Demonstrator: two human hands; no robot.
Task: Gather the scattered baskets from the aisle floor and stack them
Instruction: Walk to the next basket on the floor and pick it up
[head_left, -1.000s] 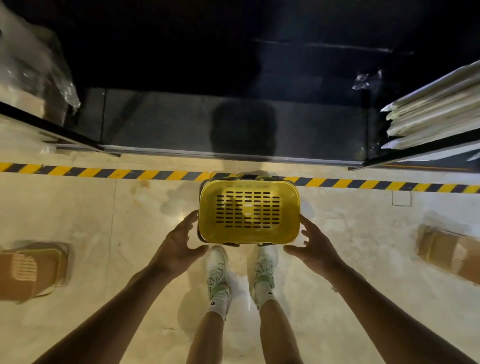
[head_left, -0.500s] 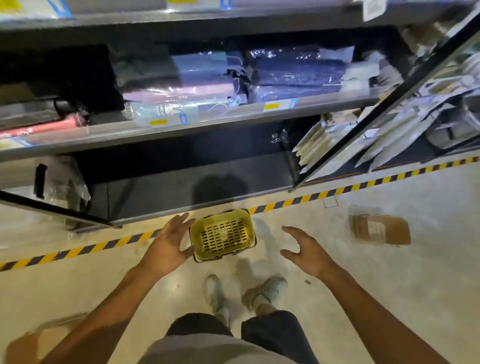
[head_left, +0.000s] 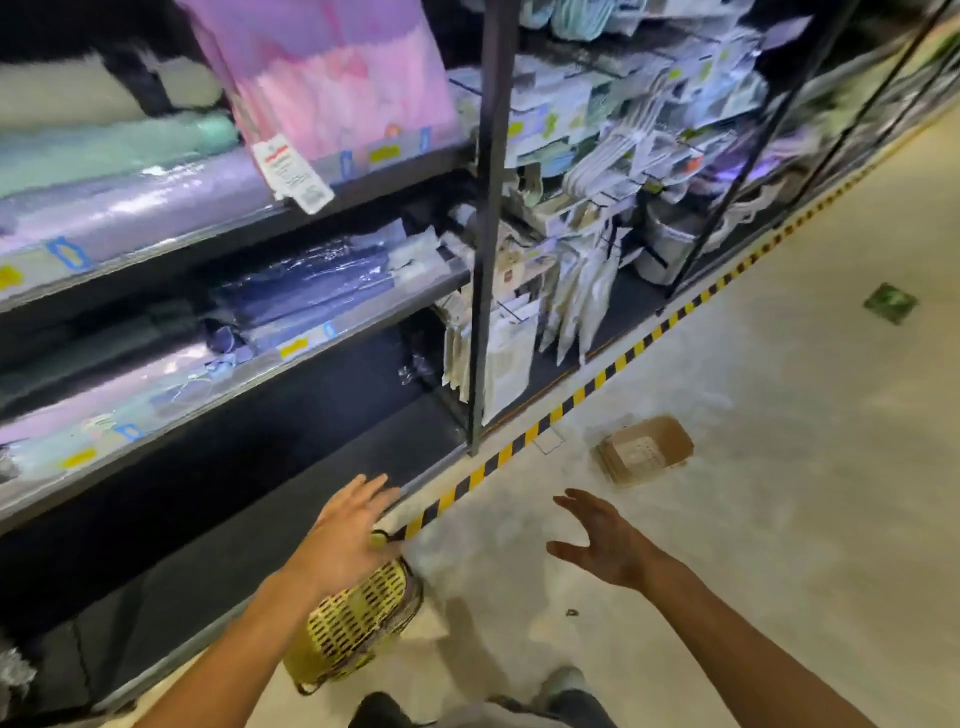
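Two hands free, fingers spread: left hand over yellow basket on floor by shelf, right hand apart. Brown basket lies further on. Prob. light, stiff plastic; grab by rim w/ both hands.

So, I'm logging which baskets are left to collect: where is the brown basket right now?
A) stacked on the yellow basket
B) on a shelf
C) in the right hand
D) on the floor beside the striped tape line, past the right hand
D: the brown basket sits on the floor by the striped tape, beyond the empty, open right hand.
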